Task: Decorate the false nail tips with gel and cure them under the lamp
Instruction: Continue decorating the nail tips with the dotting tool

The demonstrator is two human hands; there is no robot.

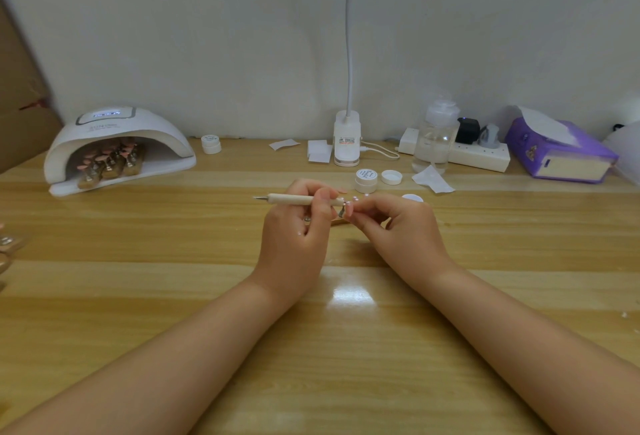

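Note:
My left hand (pixel 298 227) grips a wooden-handled dotting tool (pixel 294 199) that lies level, its metal point aimed left. My right hand (pixel 394 223) pinches a small metal nail-tip stand (pixel 343 213) between the fingertips, right beside the tool's right end; the tip on it is mostly hidden. Behind the hands stand a small white gel pot (pixel 365 181), its loose lid (pixel 391 177) and another white lid (pixel 412 198). At the far left the white curing lamp (pixel 117 144) has its display lit, with several pink nail tips on stands (pixel 109 159) inside.
On the wooden table (pixel 311 348), along the wall: another white pot (pixel 211 144), paper wipes (pixel 318 150), a clip lamp base (pixel 347 142) with cable, a clear pump bottle (pixel 436 137), a power strip (pixel 478 157) and a purple tissue box (pixel 561 150). Glassy objects (pixel 7 247) sit at the left edge.

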